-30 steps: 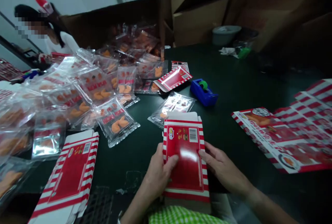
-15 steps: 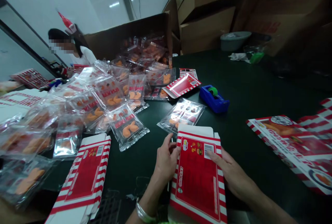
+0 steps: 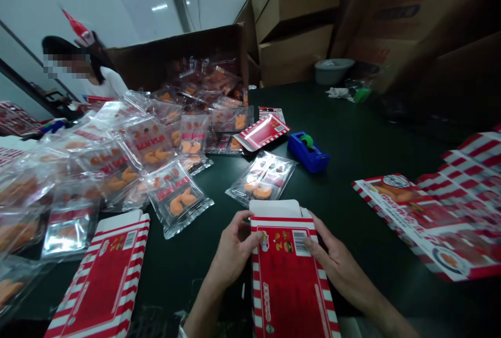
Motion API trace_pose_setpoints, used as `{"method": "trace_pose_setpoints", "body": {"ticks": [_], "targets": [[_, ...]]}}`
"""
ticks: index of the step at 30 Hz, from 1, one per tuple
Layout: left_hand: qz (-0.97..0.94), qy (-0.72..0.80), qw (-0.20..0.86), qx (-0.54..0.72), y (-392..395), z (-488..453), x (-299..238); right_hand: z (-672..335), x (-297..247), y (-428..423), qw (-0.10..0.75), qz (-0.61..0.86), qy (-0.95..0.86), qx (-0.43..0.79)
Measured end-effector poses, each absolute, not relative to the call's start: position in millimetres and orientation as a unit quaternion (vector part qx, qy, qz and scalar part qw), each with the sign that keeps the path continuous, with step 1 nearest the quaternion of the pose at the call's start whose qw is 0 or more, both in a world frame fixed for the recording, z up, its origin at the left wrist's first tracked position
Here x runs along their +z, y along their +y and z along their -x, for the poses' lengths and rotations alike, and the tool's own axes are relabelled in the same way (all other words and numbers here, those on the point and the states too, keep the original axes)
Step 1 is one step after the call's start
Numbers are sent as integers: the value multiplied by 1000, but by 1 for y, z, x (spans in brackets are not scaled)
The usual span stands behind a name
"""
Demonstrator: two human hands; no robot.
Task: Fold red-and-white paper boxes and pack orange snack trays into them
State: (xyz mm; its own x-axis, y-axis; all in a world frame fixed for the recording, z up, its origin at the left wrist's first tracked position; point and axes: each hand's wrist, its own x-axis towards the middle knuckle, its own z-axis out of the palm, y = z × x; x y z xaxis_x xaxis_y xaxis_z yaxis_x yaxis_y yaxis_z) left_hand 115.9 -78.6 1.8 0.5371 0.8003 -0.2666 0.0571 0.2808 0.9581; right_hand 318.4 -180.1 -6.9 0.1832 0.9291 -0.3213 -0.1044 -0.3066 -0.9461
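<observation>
A red box with red-and-white striped edges (image 3: 291,286) lies between my two hands, its white flap raised at the far end. My left hand (image 3: 237,246) grips its left edge near the top, thumb on the printed face. On the opposite edge my right hand (image 3: 329,254) holds it, with the thumb beside the barcode. Just beyond the flap lies a clear packet with orange pieces (image 3: 262,179). Another flat striped box (image 3: 104,280) rests to the left, apart from my hands.
Many clear packets (image 3: 144,142) are heaped at left, spilling from a large carton (image 3: 176,43). A blue tape dispenser (image 3: 308,153) stands beyond my hands, near a small red card box (image 3: 262,133). Striped printed boxes (image 3: 430,218) lie at right. A co-worker (image 3: 102,82) is at far left.
The held box has come a little more upright in view and my hands have shifted slightly left with it. The whole scene has slid left as the camera turned.
</observation>
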Motion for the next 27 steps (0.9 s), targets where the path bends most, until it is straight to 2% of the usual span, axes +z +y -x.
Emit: {"method": "trace_pose_setpoints", "body": {"ticks": [3,6,8,12,19,23,27], "targets": [[-540,416,660,316,-81,-122,1,-316,-10,-182,532,581,-343,511],[-506,404,688,327,-83,-120,1,-312,-18,-184,591,534,-308,521],[-491,404,699,328,-84,-116,0,-311,-22,-184,598,525,-315,518],[-479,395,708,337,-86,-108,-3,-318,-21,-181,556,549,-373,500],[-504,387,702,321,-99,-104,-13,-339,-6,-178,427,590,-548,410],[-558,457,594,357,-100,-113,-18,-337,-4,-178,419,621,-552,365],[-529,472,613,349,-93,-122,-21,-333,-8,-175,420,672,-523,314]]}}
